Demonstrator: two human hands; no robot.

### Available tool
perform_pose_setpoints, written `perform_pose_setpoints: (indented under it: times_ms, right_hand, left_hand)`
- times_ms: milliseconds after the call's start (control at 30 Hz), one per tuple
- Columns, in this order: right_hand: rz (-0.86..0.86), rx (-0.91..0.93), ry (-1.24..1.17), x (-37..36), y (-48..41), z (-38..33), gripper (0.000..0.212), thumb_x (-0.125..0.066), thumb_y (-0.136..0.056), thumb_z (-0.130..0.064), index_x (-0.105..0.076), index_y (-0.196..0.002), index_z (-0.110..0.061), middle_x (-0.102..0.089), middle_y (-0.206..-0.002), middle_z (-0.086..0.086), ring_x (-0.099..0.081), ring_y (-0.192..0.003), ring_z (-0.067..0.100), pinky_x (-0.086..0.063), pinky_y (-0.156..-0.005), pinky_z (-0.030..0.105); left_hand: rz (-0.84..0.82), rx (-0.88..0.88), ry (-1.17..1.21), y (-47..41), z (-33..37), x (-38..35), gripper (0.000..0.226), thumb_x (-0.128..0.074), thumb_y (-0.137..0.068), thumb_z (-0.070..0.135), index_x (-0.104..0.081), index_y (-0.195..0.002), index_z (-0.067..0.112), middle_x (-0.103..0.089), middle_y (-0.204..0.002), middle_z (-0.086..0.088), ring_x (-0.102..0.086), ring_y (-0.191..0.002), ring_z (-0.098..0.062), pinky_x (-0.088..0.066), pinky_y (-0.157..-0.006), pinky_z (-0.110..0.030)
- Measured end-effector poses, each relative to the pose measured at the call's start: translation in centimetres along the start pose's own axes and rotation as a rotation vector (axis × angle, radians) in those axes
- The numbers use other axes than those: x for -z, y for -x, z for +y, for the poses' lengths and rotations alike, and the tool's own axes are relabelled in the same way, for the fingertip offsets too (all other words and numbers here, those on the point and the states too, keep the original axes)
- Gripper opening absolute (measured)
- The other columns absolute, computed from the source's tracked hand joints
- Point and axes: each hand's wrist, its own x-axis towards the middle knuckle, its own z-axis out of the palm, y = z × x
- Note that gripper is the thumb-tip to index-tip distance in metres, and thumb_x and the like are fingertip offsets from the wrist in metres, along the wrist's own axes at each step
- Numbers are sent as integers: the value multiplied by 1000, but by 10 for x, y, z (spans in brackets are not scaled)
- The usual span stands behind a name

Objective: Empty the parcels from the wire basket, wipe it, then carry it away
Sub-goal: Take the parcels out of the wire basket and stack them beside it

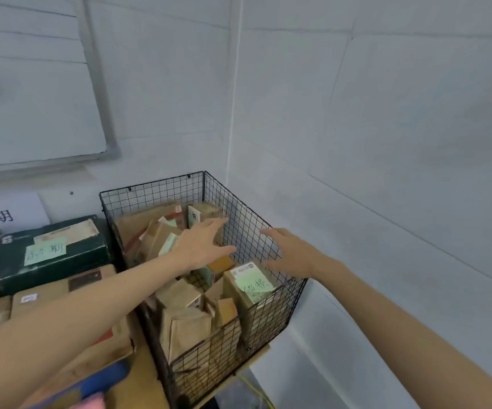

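1. Pale wall panels [386, 113] meet in a corner behind a wooden table [147, 376].
2. Wire basket [256, 228] stands on the table's right end, full of brown parcels [188, 329].
3. Left hand [200, 246] hovers over the parcels, fingers spread, gripping nothing.
4. Right hand [289, 252] reaches at the basket's right wall, fingers apart, empty.
5. Dark green box [53, 255] lies left of the basket.

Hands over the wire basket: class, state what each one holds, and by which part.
Nothing is held. The left hand is spread open above the parcels in the basket; the right hand is open beside its right wall.
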Motion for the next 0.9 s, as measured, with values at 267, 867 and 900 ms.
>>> perform_pose_setpoints:
  times_ms: [267, 867, 900]
  right_hand:
    - [-237, 85, 81, -32, -66, 22, 86, -68, -91, -26, -13, -158, -23, -17, -163, 7, -36, -141, 29, -38, -111, 43]
    - [-590, 102, 180, -80, -153, 58, 84, -76, -83, -22, -26, -150, -16, -38, -143, 12, -47, -127, 32, -46, -103, 47]
    - [-595, 103, 180, -84, -155, 58, 82, -76, -83, -21, -28, -149, -16, -39, -140, 11, -49, -124, 31, -47, -101, 46]
  left_hand:
    - [-93, 177, 88, -34, -12, -47, 86, -63, -84, 63, -26, -153, 26, -30, -159, -1, -31, -143, -25, -30, -115, -45]
    - [-347, 447, 250, -40, -19, -119, 101, -73, -77, 58, -19, -155, 25, -32, -157, -4, -36, -140, -25, -37, -111, -43]
    - [-354, 457, 266, -41, -19, -122, 105, -76, -75, 57, -18, -156, 24, -34, -157, -4, -37, -140, -25, -36, -112, -42]
